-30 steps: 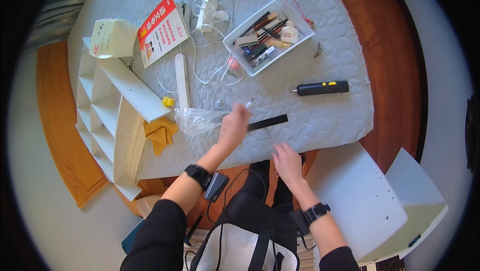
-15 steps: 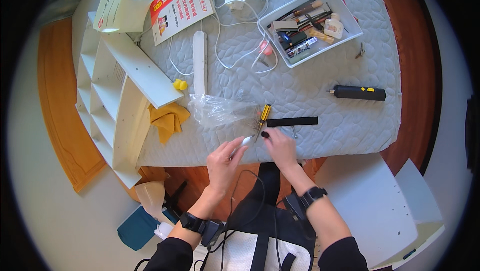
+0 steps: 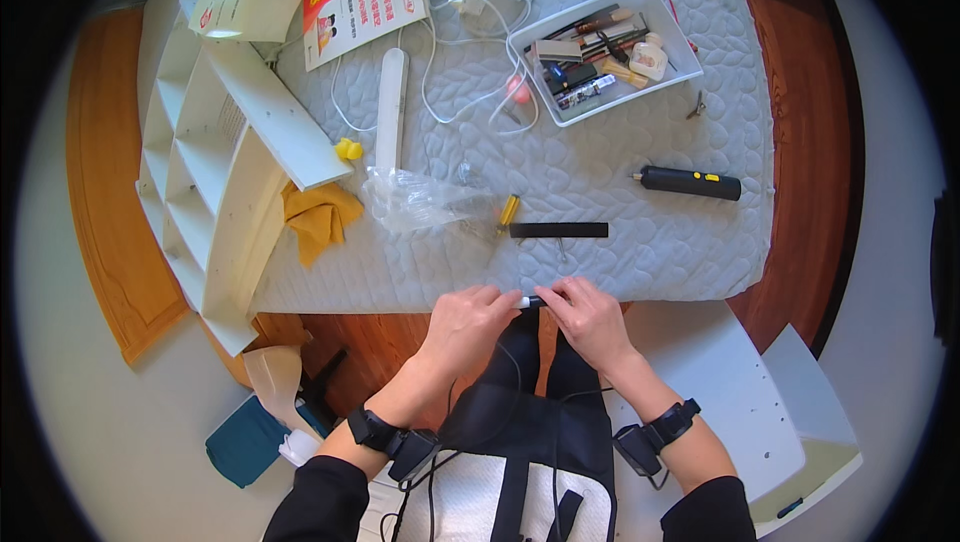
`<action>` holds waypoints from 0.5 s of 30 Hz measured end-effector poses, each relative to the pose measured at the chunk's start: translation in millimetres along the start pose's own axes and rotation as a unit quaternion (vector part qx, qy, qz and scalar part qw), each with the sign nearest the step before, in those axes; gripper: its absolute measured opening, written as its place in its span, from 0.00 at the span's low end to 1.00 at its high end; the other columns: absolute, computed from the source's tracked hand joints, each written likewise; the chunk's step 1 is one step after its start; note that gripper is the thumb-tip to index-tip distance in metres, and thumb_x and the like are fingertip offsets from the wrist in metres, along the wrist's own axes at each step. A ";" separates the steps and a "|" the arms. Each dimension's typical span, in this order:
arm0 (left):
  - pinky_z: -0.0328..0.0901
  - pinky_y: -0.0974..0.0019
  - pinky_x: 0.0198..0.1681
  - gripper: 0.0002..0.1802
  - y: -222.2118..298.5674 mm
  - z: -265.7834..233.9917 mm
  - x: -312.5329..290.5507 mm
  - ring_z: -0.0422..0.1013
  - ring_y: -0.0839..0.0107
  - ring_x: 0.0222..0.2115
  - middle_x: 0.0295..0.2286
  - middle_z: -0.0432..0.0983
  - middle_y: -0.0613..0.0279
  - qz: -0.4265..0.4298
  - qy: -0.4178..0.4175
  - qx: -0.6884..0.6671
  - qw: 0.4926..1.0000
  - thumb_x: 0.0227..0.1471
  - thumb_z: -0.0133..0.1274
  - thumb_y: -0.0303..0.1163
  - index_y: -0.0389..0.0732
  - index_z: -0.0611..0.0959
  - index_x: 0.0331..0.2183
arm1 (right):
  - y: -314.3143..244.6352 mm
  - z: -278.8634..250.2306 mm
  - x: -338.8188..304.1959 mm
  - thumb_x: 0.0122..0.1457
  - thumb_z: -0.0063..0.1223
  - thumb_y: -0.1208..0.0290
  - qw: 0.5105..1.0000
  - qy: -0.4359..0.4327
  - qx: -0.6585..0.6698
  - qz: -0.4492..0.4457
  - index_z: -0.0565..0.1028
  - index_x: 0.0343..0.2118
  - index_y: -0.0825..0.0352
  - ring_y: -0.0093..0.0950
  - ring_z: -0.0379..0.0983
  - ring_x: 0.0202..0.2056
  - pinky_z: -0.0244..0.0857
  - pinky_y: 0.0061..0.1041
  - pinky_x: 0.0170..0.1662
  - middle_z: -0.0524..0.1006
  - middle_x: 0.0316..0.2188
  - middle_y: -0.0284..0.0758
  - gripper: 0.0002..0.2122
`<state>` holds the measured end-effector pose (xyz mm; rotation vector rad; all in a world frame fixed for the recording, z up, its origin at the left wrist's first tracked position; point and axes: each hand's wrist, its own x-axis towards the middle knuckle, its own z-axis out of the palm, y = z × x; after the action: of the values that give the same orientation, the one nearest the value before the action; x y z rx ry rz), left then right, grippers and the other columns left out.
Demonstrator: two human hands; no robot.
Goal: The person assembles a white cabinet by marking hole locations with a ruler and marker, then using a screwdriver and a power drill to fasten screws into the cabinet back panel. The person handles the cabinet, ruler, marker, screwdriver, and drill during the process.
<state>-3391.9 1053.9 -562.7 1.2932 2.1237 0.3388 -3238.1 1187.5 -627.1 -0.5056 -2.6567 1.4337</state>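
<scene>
In front of the near edge of the bed, both hands meet on a small white-and-black marker [image 3: 526, 302]. My left hand [image 3: 465, 327] is closed around its white body, most of which is hidden. The fingers of my right hand [image 3: 585, 320] pinch its black end, the cap. Beyond the hands, a yellow-handled screwdriver [image 3: 509, 210] lies beside a crumpled clear plastic bag [image 3: 425, 202]. A flat black strip [image 3: 560, 230] rests right of it, with a small metal piece [image 3: 562, 251] just below.
A black cordless screwdriver [image 3: 690, 183] lies at the right on the quilted bed [image 3: 590, 167]. Behind it stands a white bin [image 3: 632, 99] of pens and small items. White shelving [image 3: 215, 167], a yellow cloth [image 3: 320, 219] and a red-and-white book [image 3: 362, 7] are at left. White panels [image 3: 715, 402] stand lower right.
Both hands have drawn back toward me, off the bed's edge. The black cap in my right hand, apart before, now meets the white marker in my left. The view has shifted slightly.
</scene>
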 end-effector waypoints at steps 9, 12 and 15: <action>0.68 0.61 0.23 0.10 19.1 -3.4 -12.8 0.73 0.59 0.22 0.21 0.74 0.59 0.075 -0.124 -0.137 0.980 0.49 0.61 0.32 0.39 0.82 0.34 | -7.4 -42.2 -25.5 0.54 0.58 0.73 0.945 -0.203 0.244 0.078 0.77 0.35 0.72 0.35 0.74 0.31 0.70 0.27 0.31 0.74 0.29 0.38 0.08; 0.66 0.61 0.20 0.11 23.5 0.9 -9.0 0.73 0.63 0.22 0.21 0.71 0.62 0.140 -0.101 -0.069 0.983 0.49 0.60 0.35 0.40 0.79 0.33 | 4.5 -44.0 -29.2 0.61 0.54 0.69 0.774 -0.307 0.458 0.311 0.78 0.37 0.74 0.24 0.77 0.29 0.72 0.21 0.32 0.78 0.30 0.35 0.11; 0.66 0.60 0.24 0.13 14.3 14.5 12.7 0.72 0.64 0.26 0.21 0.70 0.62 0.152 -0.046 -0.091 0.983 0.50 0.60 0.38 0.41 0.78 0.34 | 25.8 -38.6 -21.4 0.63 0.53 0.68 0.718 -0.286 0.503 0.388 0.79 0.42 0.73 0.17 0.75 0.29 0.71 0.20 0.33 0.79 0.32 0.31 0.12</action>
<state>-3376.8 1070.5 -571.4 1.4934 1.7739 0.5760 -3202.8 1224.5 -625.0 -1.2039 -1.3364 3.3340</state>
